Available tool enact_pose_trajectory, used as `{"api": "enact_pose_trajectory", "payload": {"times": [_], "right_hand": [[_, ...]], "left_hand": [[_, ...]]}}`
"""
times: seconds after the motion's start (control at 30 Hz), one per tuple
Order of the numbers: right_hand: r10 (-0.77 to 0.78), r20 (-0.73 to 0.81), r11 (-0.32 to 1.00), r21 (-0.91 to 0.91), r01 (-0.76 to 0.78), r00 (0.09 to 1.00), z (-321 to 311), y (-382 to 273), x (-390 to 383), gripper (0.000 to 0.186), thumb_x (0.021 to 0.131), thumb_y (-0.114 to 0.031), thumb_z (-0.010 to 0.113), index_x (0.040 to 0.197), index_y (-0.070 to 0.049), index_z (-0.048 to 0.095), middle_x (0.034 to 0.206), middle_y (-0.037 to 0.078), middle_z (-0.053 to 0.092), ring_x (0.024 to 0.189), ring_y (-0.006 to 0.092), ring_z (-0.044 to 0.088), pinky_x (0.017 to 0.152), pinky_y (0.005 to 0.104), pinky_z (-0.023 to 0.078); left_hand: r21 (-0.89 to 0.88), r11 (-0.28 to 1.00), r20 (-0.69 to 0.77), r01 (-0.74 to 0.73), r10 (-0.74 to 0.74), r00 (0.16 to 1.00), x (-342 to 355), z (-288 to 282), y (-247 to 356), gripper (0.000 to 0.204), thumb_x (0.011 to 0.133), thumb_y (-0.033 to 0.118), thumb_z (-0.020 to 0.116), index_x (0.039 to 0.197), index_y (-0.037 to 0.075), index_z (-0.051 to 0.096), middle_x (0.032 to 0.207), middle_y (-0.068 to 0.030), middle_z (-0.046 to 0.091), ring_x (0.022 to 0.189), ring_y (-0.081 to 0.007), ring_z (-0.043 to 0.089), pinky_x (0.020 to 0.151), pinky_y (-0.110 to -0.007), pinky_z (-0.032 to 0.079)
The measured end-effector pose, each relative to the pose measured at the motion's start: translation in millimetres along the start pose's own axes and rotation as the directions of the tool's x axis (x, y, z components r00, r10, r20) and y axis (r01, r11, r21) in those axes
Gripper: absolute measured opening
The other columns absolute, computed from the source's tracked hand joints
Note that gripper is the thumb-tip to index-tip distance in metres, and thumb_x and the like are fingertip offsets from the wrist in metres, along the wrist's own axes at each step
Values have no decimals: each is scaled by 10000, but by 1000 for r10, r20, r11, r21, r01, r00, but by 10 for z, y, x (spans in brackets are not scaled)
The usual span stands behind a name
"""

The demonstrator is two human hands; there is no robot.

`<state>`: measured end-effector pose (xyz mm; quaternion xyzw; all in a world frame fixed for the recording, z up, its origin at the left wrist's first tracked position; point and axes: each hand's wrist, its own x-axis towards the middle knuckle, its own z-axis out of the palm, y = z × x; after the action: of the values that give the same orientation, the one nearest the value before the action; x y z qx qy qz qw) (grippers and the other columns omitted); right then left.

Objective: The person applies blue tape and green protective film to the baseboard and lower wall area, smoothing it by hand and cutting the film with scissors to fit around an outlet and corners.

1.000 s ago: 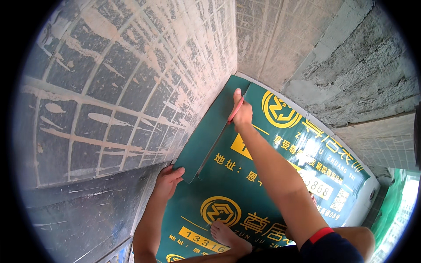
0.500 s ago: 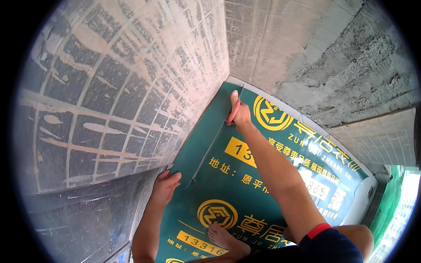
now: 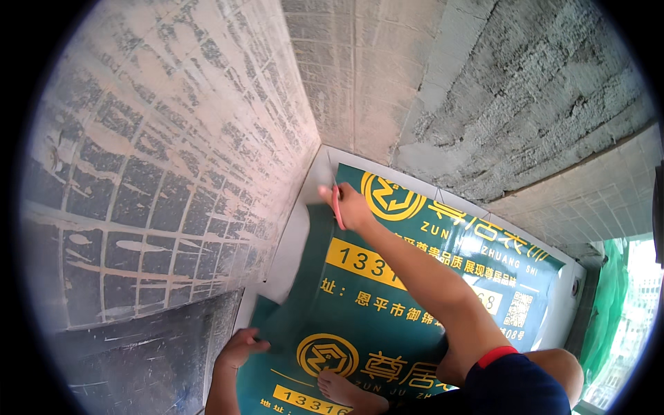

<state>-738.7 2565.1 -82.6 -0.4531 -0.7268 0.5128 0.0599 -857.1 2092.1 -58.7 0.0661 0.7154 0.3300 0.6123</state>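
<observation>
A large green printed sheet point(image 3: 387, 339) with yellow and white lettering lies on the floor under my bare foot. At its far left corner my right hand point(image 3: 351, 207) is closed on scissors point(image 3: 337, 207) with red handles, their blades smeared by motion. The sheet's left edge now curves away from the tiled wall, with a dark green flap point(image 3: 304, 256) along it. My left hand point(image 3: 238, 347) rests at the sheet's near left edge, thumb and finger parted. Whether it grips the edge is hard to see.
A tiled wall point(image 3: 173, 166) smeared with pale mortar rises on the left. Rough grey cement point(image 3: 532, 97) covers the far wall. Pale floor point(image 3: 285, 256) shows between sheet and wall. Green netting point(image 3: 605, 311) hangs by a bright opening at the right.
The sheet's left edge has pulled away from the wall, baring pale floor. My left hand has drawn back nearer to me. My right hand still holds the scissors near the far corner.
</observation>
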Motion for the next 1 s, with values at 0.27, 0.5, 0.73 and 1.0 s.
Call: {"api": "enact_pose_trajectory", "payload": {"times": [0.27, 0.5, 0.73, 1.0], "right_hand": [[-285, 477, 768, -404, 496, 831, -319, 602, -1375, 336, 932, -386, 683, 1116, -114, 612, 1092, 144, 678, 970, 380, 689, 788, 493, 563], [-561, 713, 279, -317, 907, 421, -298, 884, -1813, 358, 876, -236, 709, 1164, -55, 596, 995, 151, 628, 913, 362, 640, 875, 526, 496], [-134, 961, 123, -225, 967, 241, -174, 401, -2209, 546, 865, -274, 722, 1291, 19, 546, 1192, 225, 582, 1175, 367, 556, 1022, 512, 434], [-629, 760, 137, -102, 985, 166, 1172, 482, -1233, 849, 945, -531, 607, 1556, 2, 355, 1662, 152, 293, 1546, 329, 247, 1242, 519, 197]], "left_hand": [[925, 358, 48, 128, -445, 894, -420, 163, -876, 425, 810, 397, 767, 1059, 52, 765, 1072, -183, 748, 952, -355, 714, 762, -438, 557], [906, 201, -78, 372, -786, 614, -1290, 750, -2340, 380, 835, 179, 739, 1203, 88, 721, 1186, -106, 734, 959, -290, 732, 760, -440, 593], [609, 302, -66, 734, -902, 426, -2276, 1919, -2828, 462, 872, 229, 699, 1308, 89, 633, 1287, -130, 661, 1111, -308, 650, 886, -438, 542], [231, 323, -351, 918, -852, 388, -2238, 2092, -2393, 561, 915, 285, 653, 1428, 91, 534, 1403, -159, 578, 1285, -328, 556, 1030, -437, 482]]}}
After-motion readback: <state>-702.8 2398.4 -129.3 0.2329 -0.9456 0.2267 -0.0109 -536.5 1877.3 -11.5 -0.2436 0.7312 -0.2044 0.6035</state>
